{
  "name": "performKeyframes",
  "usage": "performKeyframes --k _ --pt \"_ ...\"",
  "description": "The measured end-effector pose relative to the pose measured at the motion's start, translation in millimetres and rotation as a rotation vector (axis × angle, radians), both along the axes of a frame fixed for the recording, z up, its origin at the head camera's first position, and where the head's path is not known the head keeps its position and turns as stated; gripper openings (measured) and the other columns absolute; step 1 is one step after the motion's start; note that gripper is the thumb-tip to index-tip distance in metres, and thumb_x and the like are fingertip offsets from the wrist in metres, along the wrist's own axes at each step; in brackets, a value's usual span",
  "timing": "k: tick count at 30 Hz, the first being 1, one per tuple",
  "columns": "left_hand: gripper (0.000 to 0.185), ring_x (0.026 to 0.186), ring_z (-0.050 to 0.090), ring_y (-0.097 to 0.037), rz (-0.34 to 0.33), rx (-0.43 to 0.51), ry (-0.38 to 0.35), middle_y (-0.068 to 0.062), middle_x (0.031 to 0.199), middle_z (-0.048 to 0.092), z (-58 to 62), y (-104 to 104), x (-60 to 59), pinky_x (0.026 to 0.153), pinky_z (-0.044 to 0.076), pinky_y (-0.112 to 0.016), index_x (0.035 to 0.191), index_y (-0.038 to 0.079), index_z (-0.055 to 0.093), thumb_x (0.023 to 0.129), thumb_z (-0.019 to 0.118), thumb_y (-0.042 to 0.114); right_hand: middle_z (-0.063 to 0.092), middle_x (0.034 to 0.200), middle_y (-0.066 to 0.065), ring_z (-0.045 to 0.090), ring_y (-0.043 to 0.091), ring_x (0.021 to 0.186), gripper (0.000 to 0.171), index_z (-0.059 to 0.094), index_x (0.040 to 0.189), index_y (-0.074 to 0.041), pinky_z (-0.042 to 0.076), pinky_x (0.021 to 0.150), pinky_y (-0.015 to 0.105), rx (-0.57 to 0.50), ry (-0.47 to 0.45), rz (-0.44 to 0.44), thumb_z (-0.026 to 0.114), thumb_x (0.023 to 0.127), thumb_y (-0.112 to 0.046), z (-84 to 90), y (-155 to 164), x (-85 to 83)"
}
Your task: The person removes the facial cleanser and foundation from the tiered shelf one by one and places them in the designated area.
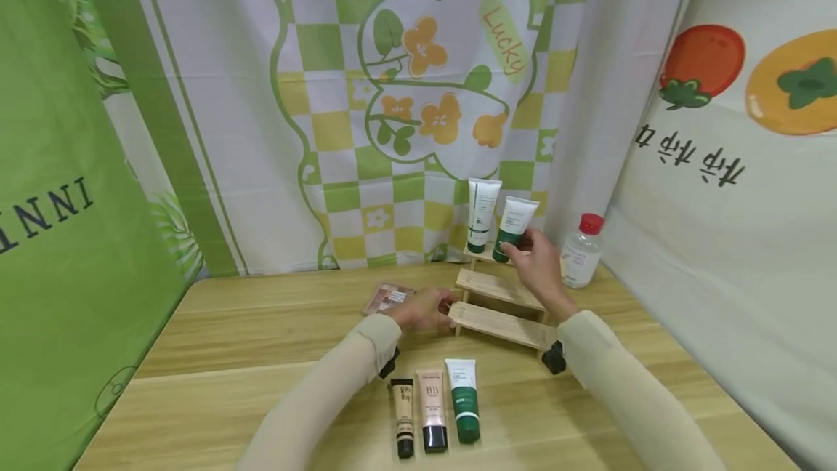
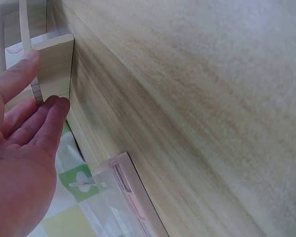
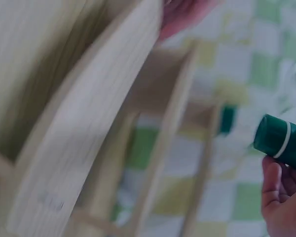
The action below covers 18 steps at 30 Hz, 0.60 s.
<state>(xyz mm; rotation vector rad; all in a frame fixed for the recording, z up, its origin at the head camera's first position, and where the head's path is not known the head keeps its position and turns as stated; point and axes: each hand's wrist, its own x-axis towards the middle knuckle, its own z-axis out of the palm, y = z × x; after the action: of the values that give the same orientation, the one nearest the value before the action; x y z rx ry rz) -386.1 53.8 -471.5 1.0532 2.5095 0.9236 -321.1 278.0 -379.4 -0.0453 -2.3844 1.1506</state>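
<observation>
My right hand (image 1: 541, 267) grips a white and green squeeze tube (image 1: 519, 215), cap down, over the top step of a three-step wooden display rack (image 1: 500, 323). In the right wrist view the tube's green cap (image 3: 272, 138) hangs apart from the step edge. Another white tube with a green cap (image 1: 482, 213) stands upright on that top step, to the left. My left hand (image 1: 428, 308) holds the rack's left end. The left wrist view shows its thumb on the edge of a step (image 2: 24, 24) and the fingers curled against the side.
A pink-brown palette (image 1: 387, 297) lies beside the left hand. In front lie a small gold and black tube (image 1: 403, 413), a pink BB tube (image 1: 433, 405) and a white-green tube (image 1: 463, 398). A clear bottle with a red cap (image 1: 581, 256) stands right of the rack, curtains behind.
</observation>
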Motion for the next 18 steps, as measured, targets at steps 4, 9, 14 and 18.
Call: performKeyframes --k 4,9,14,18 --pt "0.05 0.104 0.065 -0.021 -0.007 -0.002 0.016 -0.01 0.113 0.067 0.2 1 -0.3 0.086 0.052 -0.024 0.13 0.0 0.058 0.084 0.077 0.009 0.065 0.108 0.023 0.063 0.033 0.097 0.043 0.056 0.121 0.007 0.054 0.082 0.043 0.033 -0.034 0.115 0.067 0.094 -0.025 7.3 -15 43.3" --pt "0.05 0.103 0.064 -0.018 -0.01 -0.022 0.046 -0.009 0.113 0.067 0.6 1 -1.1 0.086 0.051 -0.023 0.13 0.001 0.059 0.085 0.077 0.01 0.069 0.096 0.015 0.066 0.023 0.085 0.039 0.063 0.111 0.007 0.055 0.071 0.034 0.124 -0.176 0.219 0.073 0.088 -0.023 0.5 -22 93.4" --pt "0.051 0.102 0.063 -0.016 -0.01 -0.04 0.054 -0.007 0.113 0.067 1.6 0 -1.2 0.087 0.051 -0.024 0.131 0.002 0.059 0.085 0.078 0.012 0.065 0.081 0.005 0.059 0.015 0.073 0.029 0.066 0.094 0.003 0.051 0.06 0.027 0.126 -0.343 0.32 0.077 0.083 -0.022 -21.5 -15 122.3" --pt "0.051 0.102 0.064 -0.017 -0.019 -0.035 0.059 -0.008 0.112 0.067 1.8 0 0.2 0.087 0.051 -0.023 0.13 0.002 0.059 0.084 0.078 0.012 0.061 0.074 0.003 0.057 0.013 0.065 0.023 0.065 0.084 0.001 0.05 0.055 0.026 0.083 -0.477 0.446 0.075 0.084 -0.02 -39.6 -7 133.9"
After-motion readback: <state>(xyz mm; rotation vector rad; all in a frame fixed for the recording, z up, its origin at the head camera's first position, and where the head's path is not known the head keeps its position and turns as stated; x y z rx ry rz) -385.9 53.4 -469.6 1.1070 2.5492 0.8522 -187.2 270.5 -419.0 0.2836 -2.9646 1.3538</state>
